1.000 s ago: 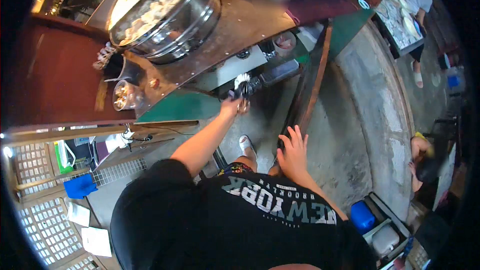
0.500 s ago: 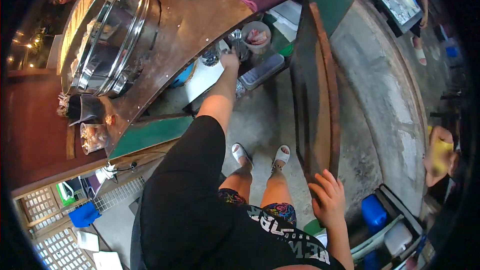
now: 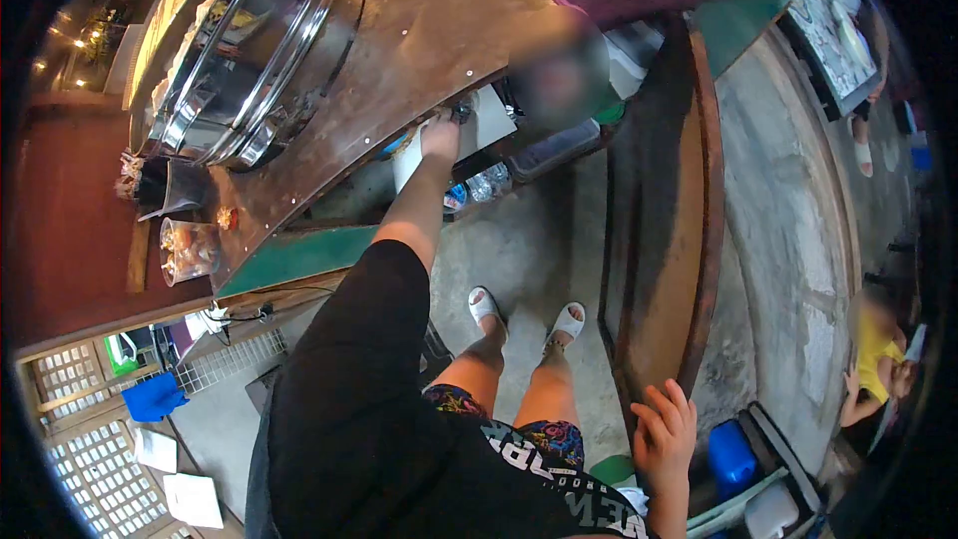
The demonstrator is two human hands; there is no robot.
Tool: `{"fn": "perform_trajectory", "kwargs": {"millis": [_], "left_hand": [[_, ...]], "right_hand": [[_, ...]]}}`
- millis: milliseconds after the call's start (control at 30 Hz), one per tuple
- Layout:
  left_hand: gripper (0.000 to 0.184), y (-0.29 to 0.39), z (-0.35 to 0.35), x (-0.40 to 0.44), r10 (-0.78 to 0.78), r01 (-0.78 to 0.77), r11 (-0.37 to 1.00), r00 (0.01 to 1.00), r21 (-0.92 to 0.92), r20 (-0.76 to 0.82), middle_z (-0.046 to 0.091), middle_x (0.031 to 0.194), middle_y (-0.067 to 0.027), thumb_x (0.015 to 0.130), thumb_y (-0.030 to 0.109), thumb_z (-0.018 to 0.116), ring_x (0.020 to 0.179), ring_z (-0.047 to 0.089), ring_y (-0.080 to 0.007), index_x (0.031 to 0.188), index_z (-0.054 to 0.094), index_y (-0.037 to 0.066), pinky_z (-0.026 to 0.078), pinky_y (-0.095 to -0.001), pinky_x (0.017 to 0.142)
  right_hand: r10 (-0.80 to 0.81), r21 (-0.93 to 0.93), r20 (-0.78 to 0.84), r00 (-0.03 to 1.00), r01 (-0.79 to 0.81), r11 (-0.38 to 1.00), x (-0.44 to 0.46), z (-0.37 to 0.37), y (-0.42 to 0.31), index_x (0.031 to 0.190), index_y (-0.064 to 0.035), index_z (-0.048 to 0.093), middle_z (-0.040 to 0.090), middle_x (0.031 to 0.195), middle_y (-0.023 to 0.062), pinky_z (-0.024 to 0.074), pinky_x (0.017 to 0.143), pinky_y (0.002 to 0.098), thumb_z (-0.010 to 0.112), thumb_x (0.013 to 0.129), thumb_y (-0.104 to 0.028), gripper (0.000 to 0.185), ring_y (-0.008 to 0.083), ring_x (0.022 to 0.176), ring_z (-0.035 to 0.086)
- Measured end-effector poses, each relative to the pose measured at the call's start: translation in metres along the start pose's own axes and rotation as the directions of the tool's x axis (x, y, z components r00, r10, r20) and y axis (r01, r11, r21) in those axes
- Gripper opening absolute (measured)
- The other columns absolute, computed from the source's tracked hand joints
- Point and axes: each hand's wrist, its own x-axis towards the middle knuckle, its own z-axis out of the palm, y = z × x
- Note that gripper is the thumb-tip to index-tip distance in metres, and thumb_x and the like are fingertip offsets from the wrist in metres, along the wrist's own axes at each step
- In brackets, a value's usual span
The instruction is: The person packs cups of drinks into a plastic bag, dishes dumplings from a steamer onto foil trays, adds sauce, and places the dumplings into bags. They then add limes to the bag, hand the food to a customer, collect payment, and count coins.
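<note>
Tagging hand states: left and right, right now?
Left hand: reaching in below the counter; can't tell if open or closed.
Right hand: open, fingers loosely bent, nothing seen in it.

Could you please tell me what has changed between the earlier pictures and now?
The left hand, which held a bundle of utensils out over the floor, has moved forward, in under the counter, beside a white surface. Whether it still grips anything is unclear. The large metal pot and clear cup stayed on the counter; the right hand is still open.
</note>
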Motion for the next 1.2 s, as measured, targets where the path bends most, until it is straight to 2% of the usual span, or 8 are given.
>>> {"fn": "perform_trajectory", "kwargs": {"millis": [200, 500, 700, 800, 900, 1000, 1100, 1200], "left_hand": [[0.025, -0.009, -0.001, 0.008, 0.083, -0.120, 0.980, 0.972, 0.159, 0.219, 0.059, 0.118, -0.0055, 0.084, 0.018, 0.051, 0.119, 0.048, -0.0231, 0.103, 0.064, 0.008, 0.042, -0.0496, 0.093], [0.024, -0.016, 0.001, 0.001, -0.060, 0.061, 0.998, 0.996, -0.006, 0.062, 0.063, 0.110, -0.0083, 0.083, 0.021, 0.054, 0.111, 0.055, -0.0271, 0.101, 0.065, 0.009, 0.043, -0.0482, 0.092], [0.025, -0.027, 0.002, -0.004, 0.073, -0.094, 0.992, 0.968, -0.080, -0.240, 0.064, 0.107, -0.0142, 0.085, 0.022, 0.052, 0.100, 0.060, -0.0337, 0.105, 0.061, 0.010, 0.047, -0.0458, 0.085], [0.030, -0.025, -0.019, -0.012, 0.130, -0.141, 0.989, 0.963, -0.032, -0.237, 0.062, 0.113, -0.0147, 0.086, 0.019, 0.050, 0.098, 0.061, -0.0341, 0.115, 0.056, 0.012, 0.047, -0.0464, 0.086], [0.036, -0.027, -0.039, -0.023, 0.315, -0.314, 0.949, 0.946, 0.029, -0.078, 0.058, 0.119, -0.0140, 0.086, 0.014, 0.048, 0.100, 0.061, -0.0339, 0.121, 0.052, 0.014, 0.047, -0.0473, 0.087], [0.039, -0.027, -0.035, -0.018, 0.282, -0.279, 0.959, 0.949, -0.040, 0.144, 0.052, 0.125, -0.0122, 0.085, 0.012, 0.047, 0.109, 0.056, -0.0319, 0.123, 0.053, 0.015, 0.044, -0.0491, 0.092], [0.040, -0.025, -0.021, -0.016, 0.262, -0.265, 0.961, 0.964, 0.084, 0.044, 0.049, 0.127, -0.0098, 0.085, 0.013, 0.048, 0.118, 0.049, -0.0282, 0.124, 0.053, 0.018, 0.039, -0.0546, 0.095], [0.039, -0.024, 0.008, -0.006, 0.064, -0.068, 0.997, 0.993, 0.032, 0.103, 0.047, 0.129, -0.0081, 0.085, 0.017, 0.049, 0.122, 0.045, -0.0252, 0.123, 0.055, 0.018, 0.034, -0.0622, 0.095]], "right_hand": [[-0.004, 0.020, -0.025, 1.000, 0.004, 1.000, 0.003, 0.003, -0.006, 0.097, -0.0139, 0.066, 0.060, 0.118, 0.0063, 0.0363, 0.094, 0.0497, 0.063, 0.065, -0.004, 0.034, 0.0295, 0.122, 0.049], [-0.008, 0.050, -0.095, 0.995, 0.012, 0.999, 0.012, 0.013, -0.027, 0.095, -0.0124, 0.067, 0.061, 0.115, 0.0074, 0.0382, 0.091, 0.0458, 0.062, 0.067, 0.001, 0.031, 0.0311, 0.120, 0.050], [0.001, 0.046, -0.121, 0.993, 0.005, 0.999, 0.019, 0.022, -0.047, 0.094, -0.0118, 0.067, 0.061, 0.115, 0.0083, 0.0390, 0.089, 0.0456, 0.063, 0.067, 0.001, 0.030, 0.0326, 0.120, 0.049], [-0.007, 0.040, -0.125, 0.992, 0.012, 0.999, 0.018, 0.025, -0.049, 0.095, -0.0114, 0.067, 0.060, 0.115, 0.0089, 0.0389, 0.089, 0.0459, 0.064, 0.067, 0.001, 0.030, 0.0331, 0.121, 0.048], [-0.014, 0.043, -0.132, 0.991, 0.020, 0.999, 0.019, 0.028, -0.047, 0.095, -0.0110, 0.066, 0.059, 0.116, 0.0092, 0.0388, 0.089, 0.0462, 0.064, 0.067, 0.001, 0.031, 0.0339, 0.122, 0.047], [0.003, 0.051, -0.112, 0.994, 0.002, 0.999, 0.017, 0.025, -0.048, 0.095, -0.0105, 0.066, 0.059, 0.117, 0.0095, 0.0388, 0.089, 0.0467, 0.063, 0.066, 0.001, 0.031, 0.0347, 0.122, 0.047], [0.008, 0.049, -0.109, 0.994, -0.003, 0.999, 0.017, 0.026, -0.046, 0.095, -0.0098, 0.066, 0.059, 0.116, 0.0095, 0.0387, 0.090, 0.0473, 0.063, 0.065, 0.002, 0.032, 0.0343, 0.122, 0.047], [0.028, 0.054, -0.097, 0.995, -0.022, 0.998, 0.017, 0.022, -0.047, 0.095, -0.0101, 0.066, 0.059, 0.116, 0.0090, 0.0384, 0.090, 0.0475, 0.063, 0.066, 0.002, 0.032, 0.0337, 0.122, 0.047]]}}
